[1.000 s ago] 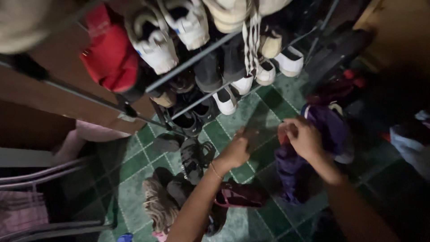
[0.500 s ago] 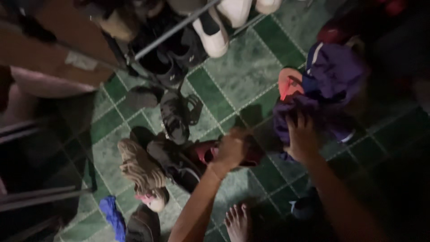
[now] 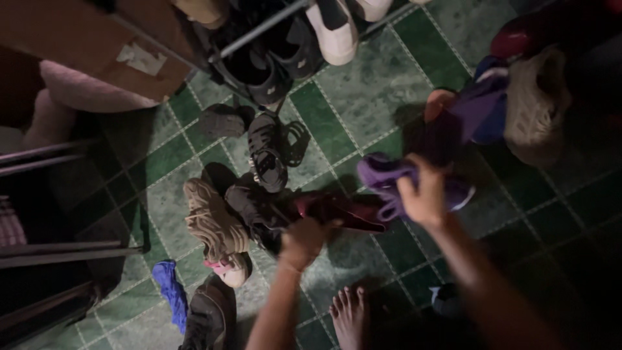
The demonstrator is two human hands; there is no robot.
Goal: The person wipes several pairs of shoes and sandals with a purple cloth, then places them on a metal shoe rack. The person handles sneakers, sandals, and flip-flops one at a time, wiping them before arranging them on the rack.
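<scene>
A brown cardboard box (image 3: 97, 45) with a pale strip of tape (image 3: 142, 59) sits at the upper left, beside the metal shoe rack (image 3: 259, 29). Your right hand (image 3: 421, 194) is clenched around a soft purple strappy sandal (image 3: 382, 178), lifted over the floor near a heap of purple cloth (image 3: 483, 110). Your left hand (image 3: 303, 238) grips the dark red glossy shoe (image 3: 337, 210), which lies among a black strapped sandal (image 3: 267, 152) and a tan woven slipper (image 3: 210, 220). Everything rests on green marbled tile floor (image 3: 363, 97) in dim light, with your bare foot (image 3: 350, 314) below and a crumpled blue rag (image 3: 170, 291) to the lower left.
</scene>
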